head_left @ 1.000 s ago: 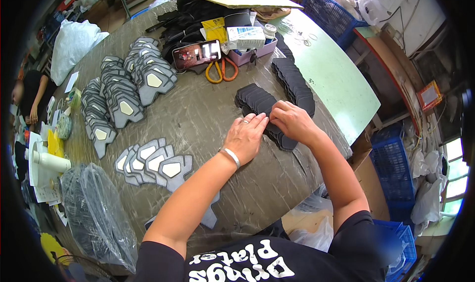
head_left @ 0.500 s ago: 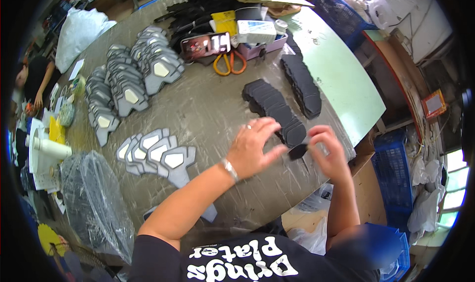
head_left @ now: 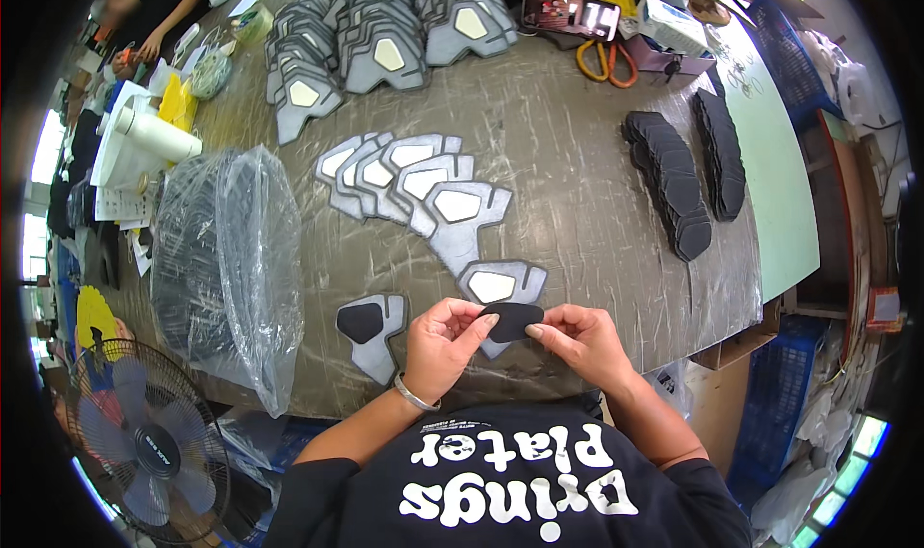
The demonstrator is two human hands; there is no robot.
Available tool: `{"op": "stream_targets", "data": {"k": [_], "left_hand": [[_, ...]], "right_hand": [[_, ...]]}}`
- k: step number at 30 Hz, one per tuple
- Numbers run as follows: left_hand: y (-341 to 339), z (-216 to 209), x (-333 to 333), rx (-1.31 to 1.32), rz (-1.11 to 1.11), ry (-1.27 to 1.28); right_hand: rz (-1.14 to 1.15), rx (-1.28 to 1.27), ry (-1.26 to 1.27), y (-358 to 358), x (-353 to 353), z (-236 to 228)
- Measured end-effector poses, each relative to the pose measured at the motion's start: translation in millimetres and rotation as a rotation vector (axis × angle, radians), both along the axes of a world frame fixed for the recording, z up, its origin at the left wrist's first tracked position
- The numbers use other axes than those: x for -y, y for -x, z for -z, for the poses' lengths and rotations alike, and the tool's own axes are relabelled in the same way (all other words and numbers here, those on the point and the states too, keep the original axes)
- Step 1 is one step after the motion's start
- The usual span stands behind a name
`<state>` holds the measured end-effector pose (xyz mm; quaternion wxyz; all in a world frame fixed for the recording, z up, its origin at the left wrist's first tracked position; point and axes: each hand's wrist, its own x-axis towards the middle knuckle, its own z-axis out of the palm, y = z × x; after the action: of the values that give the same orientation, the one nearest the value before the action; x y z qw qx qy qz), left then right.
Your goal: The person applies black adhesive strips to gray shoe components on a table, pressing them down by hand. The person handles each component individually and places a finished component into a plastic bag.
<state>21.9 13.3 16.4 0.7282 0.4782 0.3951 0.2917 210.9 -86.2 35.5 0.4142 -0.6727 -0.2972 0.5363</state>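
Note:
Between my two hands is a black flat foam-like pad [head_left: 510, 322], pinched at both ends. My left hand [head_left: 441, 348] grips its left end, and my right hand [head_left: 585, 344] its right end. Just beneath and beyond it lies a grey cut piece [head_left: 476, 286] with a white patch, partly covered by the pad. Left of my left hand lies another grey piece [head_left: 390, 341] bearing a black pad. Farther off, several grey pieces [head_left: 455, 235] with white patches overlap in a fan. Two rows of stacked black pads [head_left: 674, 187] lie to the right.
Long stacks of grey pieces [head_left: 385, 76] stand at the far side. A phone [head_left: 570, 14] and orange-handled scissors [head_left: 606, 62] lie at the far right. A clear plastic bag [head_left: 226, 269] and a white bottle [head_left: 159, 134] are left; a fan [head_left: 154, 452] stands below.
My hands have moved from the black pad stacks to the near edge, bringing one pad over a grey piece. Both now pinch it. The view has shifted, showing the fan.

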Motion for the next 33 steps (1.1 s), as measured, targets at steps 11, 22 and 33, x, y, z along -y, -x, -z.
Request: {"op": "stream_targets", "data": {"k": [11,22,33], "left_hand": [[24,6,-11,-0.512,0.217,-1.103],[26,19,-7,-0.537,0.226,-1.174],[18,14,-11,-0.67,0.353,-1.235]], "right_hand": [[0.038,-0.006,0.112,10,-37,4],[0.042,0.004,0.191,10,-52,4],[0.055,0.068,0.204,13,-53,6]]}}
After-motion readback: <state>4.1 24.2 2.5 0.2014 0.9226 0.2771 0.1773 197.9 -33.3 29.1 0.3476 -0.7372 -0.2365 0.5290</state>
